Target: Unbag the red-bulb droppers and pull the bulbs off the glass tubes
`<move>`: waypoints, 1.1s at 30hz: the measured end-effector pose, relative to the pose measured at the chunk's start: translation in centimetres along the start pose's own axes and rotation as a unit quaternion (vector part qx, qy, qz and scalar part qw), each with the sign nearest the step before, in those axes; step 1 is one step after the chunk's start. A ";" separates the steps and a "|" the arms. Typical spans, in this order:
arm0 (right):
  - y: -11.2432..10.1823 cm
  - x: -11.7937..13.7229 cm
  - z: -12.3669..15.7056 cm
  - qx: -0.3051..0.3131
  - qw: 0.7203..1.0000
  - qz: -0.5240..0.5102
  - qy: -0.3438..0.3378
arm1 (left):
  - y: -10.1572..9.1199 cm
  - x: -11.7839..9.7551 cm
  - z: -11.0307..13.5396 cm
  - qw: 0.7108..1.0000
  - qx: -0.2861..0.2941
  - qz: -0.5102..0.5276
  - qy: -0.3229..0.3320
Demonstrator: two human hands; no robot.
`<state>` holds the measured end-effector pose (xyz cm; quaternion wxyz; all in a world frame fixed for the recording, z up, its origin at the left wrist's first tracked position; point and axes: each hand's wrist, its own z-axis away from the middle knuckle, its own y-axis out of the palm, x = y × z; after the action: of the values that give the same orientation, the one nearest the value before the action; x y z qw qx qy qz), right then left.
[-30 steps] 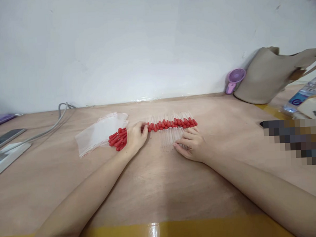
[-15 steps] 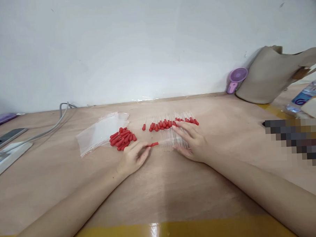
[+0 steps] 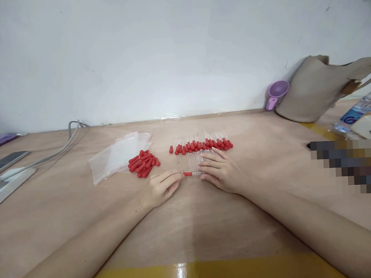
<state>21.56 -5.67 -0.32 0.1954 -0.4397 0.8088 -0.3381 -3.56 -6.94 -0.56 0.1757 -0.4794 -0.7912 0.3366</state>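
Observation:
My left hand (image 3: 166, 185) is closed in a pinch on a red rubber dropper bulb (image 3: 187, 174), whose open end points right. A clear glass dropper tube (image 3: 197, 173) lies in line with that bulb and meets its end; how far it goes in is too small to tell. My right hand (image 3: 221, 170) grips this tube between thumb and fingers. Under and beside the right fingers lie several bare glass tubes (image 3: 194, 158), partly hidden. Behind them is a row of droppers with red bulbs (image 3: 190, 147), tips toward the wall. A pile of loose red bulbs (image 3: 143, 163) sits left.
Clear zip bags (image 3: 112, 155) lie behind the bulb pile. Far left are a grey cable (image 3: 58, 152), a phone (image 3: 10, 161) and a white power strip (image 3: 19, 181). At the right stand a purple handheld fan (image 3: 277, 93), a beige bag (image 3: 309, 90) and a bottle (image 3: 361, 111).
My left hand has moved slightly right with the red bulb. My right hand's fingers have closed on a glass tube, and bulb and tube now meet.

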 end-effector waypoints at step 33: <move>0.5 0.8 0.2 -0.006 0.996 -0.064 -0.065 | 0.7 -1.9 -2.9 0.995 0.079 -0.052 0.044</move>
<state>20.96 -6.21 -0.79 0.2226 -0.5127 0.7667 -0.3160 -0.45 -7.33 1.08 0.2649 -0.4360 -0.7776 0.3674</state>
